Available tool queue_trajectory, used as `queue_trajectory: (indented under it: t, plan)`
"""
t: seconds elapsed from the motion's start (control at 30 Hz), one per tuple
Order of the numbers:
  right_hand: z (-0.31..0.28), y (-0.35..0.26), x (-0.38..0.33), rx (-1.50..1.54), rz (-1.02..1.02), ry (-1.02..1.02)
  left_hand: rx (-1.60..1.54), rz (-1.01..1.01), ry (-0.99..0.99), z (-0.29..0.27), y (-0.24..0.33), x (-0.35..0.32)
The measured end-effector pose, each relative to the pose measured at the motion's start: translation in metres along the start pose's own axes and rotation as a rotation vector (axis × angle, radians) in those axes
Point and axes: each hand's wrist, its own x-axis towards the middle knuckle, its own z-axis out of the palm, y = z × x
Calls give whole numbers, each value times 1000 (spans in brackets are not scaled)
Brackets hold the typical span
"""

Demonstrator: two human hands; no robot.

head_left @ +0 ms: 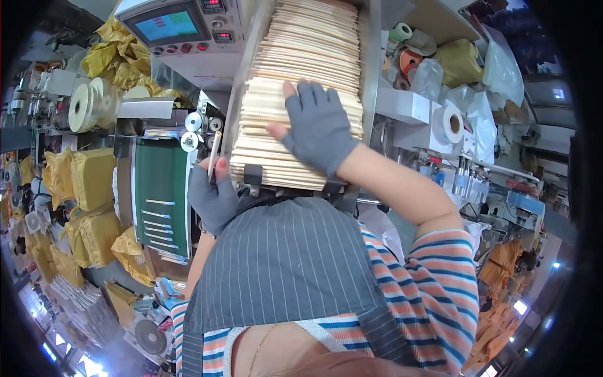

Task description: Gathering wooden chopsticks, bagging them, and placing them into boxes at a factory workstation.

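A long metal trough in front of me is filled with pale wooden sticks, stacked crosswise in dense rows. My right hand, in a grey fingerless glove, lies on top of them with its fingers stretched out. To the left of the trough, my left hand wears the same kind of glove. Between its thumb and fingers a pale wooden stick stands nearly upright. Two dark brackets, one of them a black bracket, sit at the trough's near end.
Left of me runs a green conveyor belt carrying several thin wrapped packs. Metal rollers stand beside my left hand. A control panel with a screen is at the far left. Yellow wrapped bundles lie further left; a white tape roll is at right.
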Motion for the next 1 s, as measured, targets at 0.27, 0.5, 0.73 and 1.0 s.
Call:
queue_trajectory:
  t: [0.27, 0.5, 0.73, 1.0]
  plan:
    - [-25, 134, 155, 287, 280, -518, 42, -137, 10, -4, 12, -5]
    - [98, 236, 225, 63, 203, -429, 9, -164, -16, -4, 9, -5]
    - [53, 167, 196, 314, 482, -540, -27, -225, -7, -5, 18, -3]
    - [8, 134, 148, 700, 383, -859, -66, -170, -2, 0, 17, 1]
